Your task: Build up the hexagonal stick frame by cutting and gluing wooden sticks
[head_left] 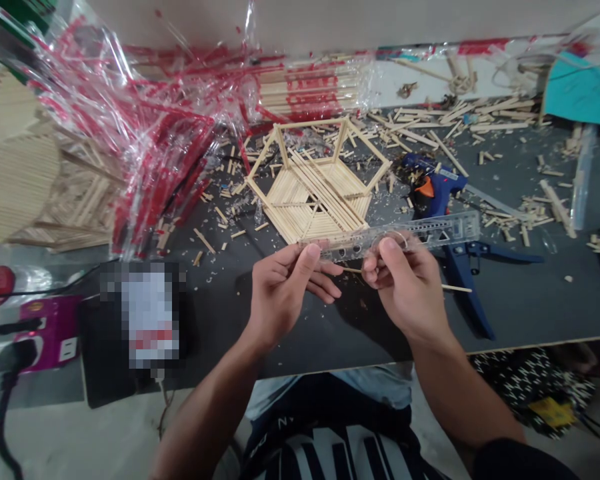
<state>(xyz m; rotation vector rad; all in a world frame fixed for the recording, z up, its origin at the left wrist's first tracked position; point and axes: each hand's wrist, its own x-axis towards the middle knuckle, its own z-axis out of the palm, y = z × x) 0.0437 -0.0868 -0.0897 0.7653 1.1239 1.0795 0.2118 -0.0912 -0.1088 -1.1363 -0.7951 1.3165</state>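
Note:
Between both hands a clear plastic ruler (450, 229) is held almost level, its right end raised slightly. My left hand (285, 287) is closed on its left end, thumb on top. Nearer the middle, my right hand (410, 283) pinches the ruler with thumb and fingers. A thin wooden stick (456, 289) runs beneath the hands and sticks out to the right; whether the fingers grip it is hidden. Just beyond the ruler sits a hexagonal frame of wooden sticks (320, 200), with a slatted base, uprights and an upper rim. The ruler overlaps its near edge.
A blue glue gun (437, 183) and blue-handled pliers-like tool (465, 280) lie at right. Plastic wrappers with red print (165, 133) heap at back left beside stacked stick panels (20, 180). Stick offcuts (500, 120) litter the table. A purple power socket (47, 333) stands at left.

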